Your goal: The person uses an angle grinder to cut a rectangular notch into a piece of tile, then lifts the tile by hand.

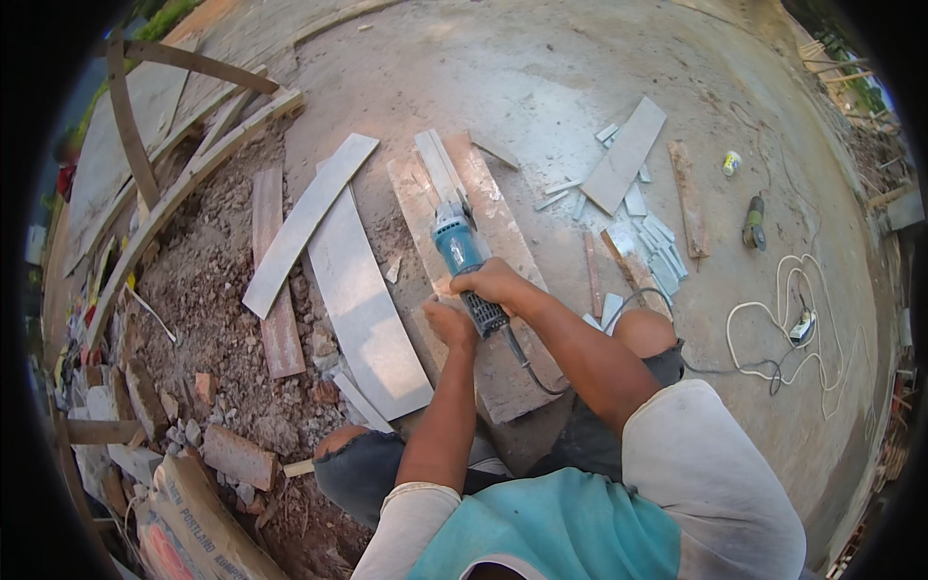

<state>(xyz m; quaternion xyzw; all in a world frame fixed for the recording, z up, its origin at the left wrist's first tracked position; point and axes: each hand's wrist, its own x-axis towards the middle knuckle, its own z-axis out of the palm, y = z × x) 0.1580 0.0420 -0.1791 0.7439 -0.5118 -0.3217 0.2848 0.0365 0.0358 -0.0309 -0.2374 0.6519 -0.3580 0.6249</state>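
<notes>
My right hand (495, 287) is wrapped around the rear body of a teal angle grinder (457, 246). The grinder's metal head and blade guard point away from me, against a narrow grey tile strip (440, 166). That strip lies on a wide, dusty board (512, 372) between my knees. Just left of the grinder's dark rear end, my left hand (450, 323) is closed in a fist; what it holds, if anything, is hidden. A black power cord (522, 356) trails from the tool's back and bends to the right past my knee.
Long grey tiles (362, 290) lie at left beside rubble (208, 271) and a cement bag (198, 527). To the right are a tile (626, 155), several cut strips (659, 251), a second grinder (754, 222), a small can (732, 162) and a coiled white extension cord (773, 309).
</notes>
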